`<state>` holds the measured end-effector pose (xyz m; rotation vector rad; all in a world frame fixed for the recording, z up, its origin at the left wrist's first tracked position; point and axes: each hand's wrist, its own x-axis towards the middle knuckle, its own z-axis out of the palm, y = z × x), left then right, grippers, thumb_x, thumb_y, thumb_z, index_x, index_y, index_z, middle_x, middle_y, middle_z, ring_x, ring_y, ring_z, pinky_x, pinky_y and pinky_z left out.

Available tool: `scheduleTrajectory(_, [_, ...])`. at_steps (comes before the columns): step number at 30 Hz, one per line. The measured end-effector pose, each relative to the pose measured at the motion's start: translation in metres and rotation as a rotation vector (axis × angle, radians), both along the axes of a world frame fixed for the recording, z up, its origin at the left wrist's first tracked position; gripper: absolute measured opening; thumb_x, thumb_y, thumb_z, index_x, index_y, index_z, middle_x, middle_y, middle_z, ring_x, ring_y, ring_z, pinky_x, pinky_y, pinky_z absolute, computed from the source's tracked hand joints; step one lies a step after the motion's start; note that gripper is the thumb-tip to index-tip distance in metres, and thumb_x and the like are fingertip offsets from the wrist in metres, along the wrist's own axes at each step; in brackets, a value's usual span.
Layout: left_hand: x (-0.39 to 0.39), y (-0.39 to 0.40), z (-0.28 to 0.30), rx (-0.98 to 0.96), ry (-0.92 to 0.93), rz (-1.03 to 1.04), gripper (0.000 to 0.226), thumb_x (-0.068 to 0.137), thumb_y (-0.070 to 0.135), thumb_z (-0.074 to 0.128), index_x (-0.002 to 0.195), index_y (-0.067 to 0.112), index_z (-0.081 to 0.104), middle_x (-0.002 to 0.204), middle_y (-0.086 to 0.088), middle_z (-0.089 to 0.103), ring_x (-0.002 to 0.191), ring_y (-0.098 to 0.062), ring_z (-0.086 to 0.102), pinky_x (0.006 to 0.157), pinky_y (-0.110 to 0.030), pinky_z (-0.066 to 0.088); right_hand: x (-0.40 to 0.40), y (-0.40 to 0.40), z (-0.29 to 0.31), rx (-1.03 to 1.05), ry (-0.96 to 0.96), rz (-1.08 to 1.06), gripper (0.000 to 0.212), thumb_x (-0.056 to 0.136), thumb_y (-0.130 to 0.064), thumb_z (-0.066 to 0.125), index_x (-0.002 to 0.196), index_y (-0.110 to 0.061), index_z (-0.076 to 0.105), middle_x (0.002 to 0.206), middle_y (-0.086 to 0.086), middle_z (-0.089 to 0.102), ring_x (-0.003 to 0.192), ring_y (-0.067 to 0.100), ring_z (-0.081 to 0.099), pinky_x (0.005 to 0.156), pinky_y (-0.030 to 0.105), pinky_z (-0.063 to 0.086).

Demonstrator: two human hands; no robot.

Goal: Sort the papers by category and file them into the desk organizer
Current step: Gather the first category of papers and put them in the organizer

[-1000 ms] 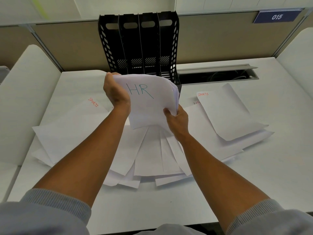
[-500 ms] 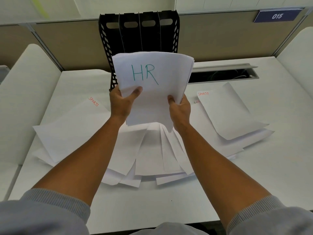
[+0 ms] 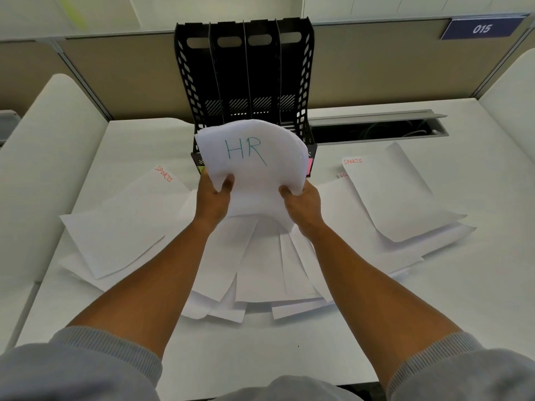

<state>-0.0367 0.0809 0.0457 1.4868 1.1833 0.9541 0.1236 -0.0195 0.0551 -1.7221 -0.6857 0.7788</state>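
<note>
A stack of white sheets marked HR (image 3: 249, 157) in green is held up in front of the black desk organizer (image 3: 244, 76), covering its lower front. My left hand (image 3: 212, 198) grips the stack's lower left edge and my right hand (image 3: 302, 202) grips its lower right edge. The stack bows, its top curling away from me. The organizer has several upright slots that look empty. Loose white papers (image 3: 260, 267) lie fanned on the desk under my arms. One sheet marked SPORTS (image 3: 121, 221) lies at the left, another SPORTS sheet (image 3: 396, 192) at the right.
The white desk (image 3: 463, 299) ends at a beige partition behind the organizer. An open cable tray (image 3: 376, 128) runs right of the organizer. White curved side panels (image 3: 43, 175) flank the desk on both sides. A blue 015 sign (image 3: 482, 28) hangs top right.
The HR stack was raised high and flat in front of the organizer, then came down lower and bent over. My left hand shifted from its upper left edge to its lower left edge.
</note>
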Motion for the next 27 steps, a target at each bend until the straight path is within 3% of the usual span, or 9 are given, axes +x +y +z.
scheduleTrajectory(3, [0.001, 0.000, -0.007, 0.002, 0.028, 0.008, 0.050, 0.100, 0.024, 0.049, 0.146, 0.020, 0.030, 0.137, 0.000, 0.049, 0.123, -0.015, 0.047, 0.102, -0.027, 0.040, -0.001, 0.006, 0.001, -0.031, -0.048, 0.038, 0.033, 0.092, -0.021, 0.059, 0.123, -0.010, 0.056, 0.103, 0.002, 0.061, 0.093, 0.018, 0.058, 0.082, 0.027, 0.050])
scheduleTrajectory(6, [0.000, 0.007, -0.009, 0.001, 0.018, 0.055, 0.046, 0.103, 0.027, 0.042, 0.146, 0.021, 0.028, 0.141, -0.004, 0.048, 0.125, -0.019, 0.048, 0.100, -0.026, 0.043, 0.000, 0.014, 0.006, -0.145, -0.251, 0.186, 0.031, 0.095, -0.024, 0.052, 0.121, -0.008, 0.058, 0.108, 0.009, 0.064, 0.096, 0.025, 0.060, 0.082, 0.029, 0.047])
scheduleTrajectory(10, [-0.005, 0.024, -0.005, 0.091, -0.004, 0.158, 0.042, 0.103, 0.032, 0.039, 0.142, 0.018, 0.035, 0.127, 0.005, 0.050, 0.110, -0.013, 0.051, 0.074, 0.002, 0.044, 0.008, 0.032, 0.029, -0.363, -0.494, 0.422, 0.033, 0.095, -0.033, 0.048, 0.114, -0.010, 0.061, 0.108, 0.013, 0.065, 0.099, 0.031, 0.061, 0.089, 0.042, 0.050])
scheduleTrajectory(12, [-0.010, 0.033, -0.002, 0.113, 0.008, 0.187, 0.039, 0.102, 0.036, 0.039, 0.137, 0.019, 0.039, 0.119, 0.009, 0.049, 0.103, -0.011, 0.051, 0.066, 0.005, 0.043, 0.010, 0.043, 0.043, -0.376, -0.527, 0.465, 0.034, 0.094, -0.036, 0.048, 0.114, -0.012, 0.061, 0.104, 0.009, 0.065, 0.088, 0.028, 0.065, 0.082, 0.039, 0.054])
scheduleTrajectory(16, [-0.017, 0.053, 0.009, 0.165, 0.042, 0.249, 0.042, 0.098, 0.047, 0.043, 0.130, 0.020, 0.044, 0.123, 0.003, 0.058, 0.101, -0.011, 0.057, 0.066, -0.001, 0.047, 0.007, 0.064, 0.071, -0.269, -0.330, 0.451, 0.029, 0.095, -0.030, 0.053, 0.117, -0.013, 0.060, 0.104, 0.000, 0.061, 0.051, 0.009, 0.067, 0.060, 0.027, 0.056])
scheduleTrajectory(18, [-0.018, 0.058, 0.012, 0.191, 0.026, 0.359, 0.046, 0.096, 0.050, 0.045, 0.130, 0.020, 0.042, 0.121, -0.001, 0.061, 0.100, -0.013, 0.060, 0.071, -0.007, 0.048, 0.003, 0.073, 0.084, -0.186, -0.222, 0.406, 0.016, 0.095, -0.025, 0.054, 0.107, -0.016, 0.061, 0.109, 0.001, 0.063, 0.051, 0.008, 0.067, 0.059, 0.027, 0.059])
scheduleTrajectory(20, [-0.018, 0.059, 0.008, 0.184, -0.001, 0.500, 0.044, 0.097, 0.044, 0.044, 0.131, 0.017, 0.041, 0.118, -0.006, 0.061, 0.103, -0.018, 0.059, 0.081, -0.020, 0.051, -0.001, 0.082, 0.098, -0.096, -0.188, 0.358, 0.006, 0.095, -0.020, 0.053, 0.095, -0.018, 0.058, 0.104, -0.002, 0.061, 0.048, 0.010, 0.067, 0.049, 0.020, 0.055])
scheduleTrajectory(22, [-0.019, 0.056, -0.004, 0.157, 0.043, 0.603, 0.041, 0.099, 0.039, 0.042, 0.131, 0.015, 0.042, 0.121, -0.008, 0.058, 0.110, -0.022, 0.055, 0.091, -0.035, 0.049, -0.003, 0.093, 0.111, -0.018, -0.214, 0.308, 0.011, 0.095, -0.018, 0.049, 0.092, -0.014, 0.059, 0.098, -0.005, 0.058, 0.046, 0.010, 0.066, 0.039, 0.016, 0.047])
scheduleTrajectory(27, [-0.030, 0.048, -0.041, 0.089, 0.269, 0.634, 0.032, 0.094, 0.028, 0.051, 0.124, 0.017, 0.049, 0.117, -0.003, 0.062, 0.115, -0.025, 0.048, 0.095, -0.042, 0.039, -0.015, 0.122, 0.132, 0.067, -0.299, 0.220, 0.017, 0.093, -0.009, 0.044, 0.089, -0.003, 0.060, 0.086, -0.001, 0.059, 0.053, 0.015, 0.069, 0.049, 0.026, 0.057])
